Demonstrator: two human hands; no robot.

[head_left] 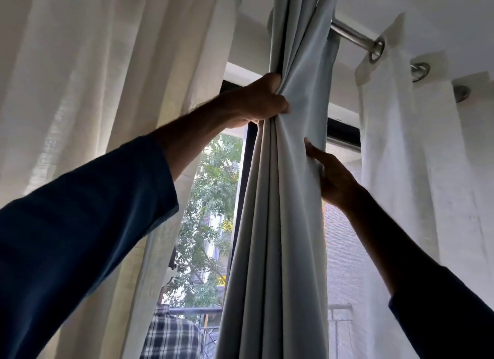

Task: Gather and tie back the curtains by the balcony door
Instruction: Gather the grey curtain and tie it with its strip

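Gripping, left: my left hand (260,99) is clenched round the pale grey-blue curtain (280,225) high up, with the fingers buried in the cloth, and it pinches the folds into a narrow waist.
Right hand: my right hand (330,176) sits lower, on the curtain's right edge. One digit lies straight along the front of the cloth. The others are hidden behind the edge, so the fabric is caught between them.
Curtain position: it hangs from the metal rod (350,33) in the middle of my view. It is bunched into long vertical folds in front of the dark door frame (343,132).
Neighbours: a cream curtain (93,77) hangs to the left and a white curtain (401,158) to the right. The white one is threaded on the rod through a metal ring (376,49).
Arms: both are raised, in dark blue sleeves (80,238).
Outside: through the gap I see a leafy tree (211,198), a railing (195,310) and a checked cloth (171,334) low down.
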